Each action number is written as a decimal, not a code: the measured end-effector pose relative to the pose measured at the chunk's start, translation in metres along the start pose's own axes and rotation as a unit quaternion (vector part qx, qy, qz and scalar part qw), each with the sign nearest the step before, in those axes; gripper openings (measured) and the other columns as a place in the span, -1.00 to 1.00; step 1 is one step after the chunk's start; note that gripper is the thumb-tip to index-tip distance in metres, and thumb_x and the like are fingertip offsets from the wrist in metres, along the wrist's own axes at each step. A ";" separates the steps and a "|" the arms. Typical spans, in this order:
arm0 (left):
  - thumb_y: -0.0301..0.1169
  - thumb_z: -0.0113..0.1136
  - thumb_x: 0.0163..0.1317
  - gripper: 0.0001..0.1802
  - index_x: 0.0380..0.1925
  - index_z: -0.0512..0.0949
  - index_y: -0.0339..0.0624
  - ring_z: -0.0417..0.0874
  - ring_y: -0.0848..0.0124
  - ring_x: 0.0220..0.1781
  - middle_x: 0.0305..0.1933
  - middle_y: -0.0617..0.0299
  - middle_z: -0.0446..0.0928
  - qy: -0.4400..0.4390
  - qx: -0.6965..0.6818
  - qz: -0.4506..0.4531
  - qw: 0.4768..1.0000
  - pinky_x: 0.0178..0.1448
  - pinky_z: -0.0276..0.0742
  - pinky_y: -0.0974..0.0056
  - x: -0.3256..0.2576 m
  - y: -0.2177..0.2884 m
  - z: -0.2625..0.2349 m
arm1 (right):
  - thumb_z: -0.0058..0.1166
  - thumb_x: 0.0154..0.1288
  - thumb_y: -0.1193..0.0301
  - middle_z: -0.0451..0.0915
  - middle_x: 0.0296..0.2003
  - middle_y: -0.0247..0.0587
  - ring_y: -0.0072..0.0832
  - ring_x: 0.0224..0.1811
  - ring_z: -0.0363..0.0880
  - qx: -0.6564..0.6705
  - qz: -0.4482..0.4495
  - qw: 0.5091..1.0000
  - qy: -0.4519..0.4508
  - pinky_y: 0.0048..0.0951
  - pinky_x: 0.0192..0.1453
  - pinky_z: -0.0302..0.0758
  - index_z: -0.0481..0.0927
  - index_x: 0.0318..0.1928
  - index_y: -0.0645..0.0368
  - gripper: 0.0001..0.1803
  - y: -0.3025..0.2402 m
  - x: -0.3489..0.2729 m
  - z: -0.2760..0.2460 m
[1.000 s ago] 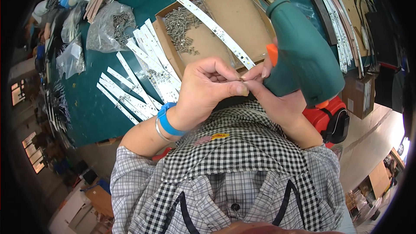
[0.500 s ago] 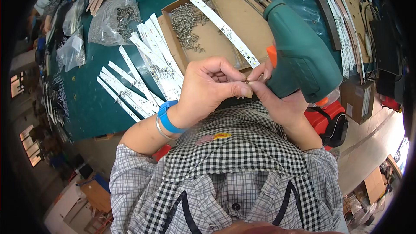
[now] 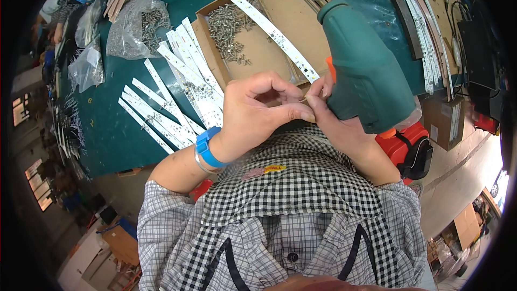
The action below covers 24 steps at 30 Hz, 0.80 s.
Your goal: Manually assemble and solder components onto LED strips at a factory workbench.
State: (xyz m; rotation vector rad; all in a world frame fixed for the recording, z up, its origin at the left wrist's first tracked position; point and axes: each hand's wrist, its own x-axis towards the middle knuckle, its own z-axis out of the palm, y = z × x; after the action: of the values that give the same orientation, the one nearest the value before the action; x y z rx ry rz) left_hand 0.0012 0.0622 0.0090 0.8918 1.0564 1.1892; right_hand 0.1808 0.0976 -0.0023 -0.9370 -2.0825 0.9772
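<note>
My left hand (image 3: 256, 112), with a blue wristband, pinches a small screw (image 3: 303, 98) between thumb and forefinger, just in front of my chest. My right hand (image 3: 340, 125) touches it fingertip to fingertip and grips a green power screwdriver (image 3: 366, 67) with an orange trigger. The tool stands over the near right corner of a shallow cardboard tray (image 3: 285, 8). A long white LED strip (image 3: 266, 26) lies slantwise across the tray and ends at my right fingers. A heap of loose screws (image 3: 228, 29) lies in the tray's left part.
Several white LED strips (image 3: 175, 89) fan out on the green table left of the tray. Clear bags of screws (image 3: 137, 24) lie beyond them. More strips (image 3: 428, 32) sit at the right edge. A red and black case (image 3: 409, 148) and a cardboard box (image 3: 444, 121) stand below the table.
Both hands have stayed together at the screw. My left fingers have arched up more, and the green tool sits slightly more upright.
</note>
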 end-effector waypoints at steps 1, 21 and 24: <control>-0.62 0.46 0.03 -0.83 -0.38 0.63 -0.37 0.72 0.47 -0.32 -0.37 0.14 0.70 -0.010 0.053 0.031 0.998 -0.21 0.66 0.42 0.001 0.000 -0.001 | 0.09 0.17 0.81 0.40 -0.39 -0.34 -0.56 -0.29 0.51 0.004 -0.005 1.000 0.014 -0.57 -0.21 0.47 0.34 -0.16 0.22 -0.67 -0.001 0.001 -0.001; -0.49 0.34 0.20 -0.88 -0.30 0.70 -0.31 0.70 0.58 -0.35 -0.40 0.22 0.71 0.086 0.386 0.104 0.913 -0.25 0.60 0.48 0.071 -0.011 -0.064 | 0.25 0.14 0.68 0.51 -0.31 -0.17 -0.51 -0.39 0.54 0.258 0.133 0.949 0.120 -0.52 -0.36 0.53 0.37 0.17 0.42 -0.43 0.020 -0.003 -0.023; -0.48 0.35 0.19 -0.88 -0.28 0.70 -0.28 0.69 0.59 -0.34 -0.40 0.25 0.71 0.088 0.408 0.107 0.902 -0.26 0.59 0.48 0.072 -0.015 -0.066 | 0.27 0.12 0.66 0.52 -0.31 -0.17 -0.53 -0.41 0.53 0.264 0.156 0.945 0.117 -0.57 -0.40 0.51 0.37 0.18 0.43 -0.41 0.021 -0.005 -0.023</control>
State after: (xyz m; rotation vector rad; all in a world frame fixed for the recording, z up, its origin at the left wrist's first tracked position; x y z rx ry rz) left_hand -0.0539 0.1309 -0.0357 1.6003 1.6889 1.0027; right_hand 0.2085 0.1118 -0.0090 -1.0456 -1.3896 1.4191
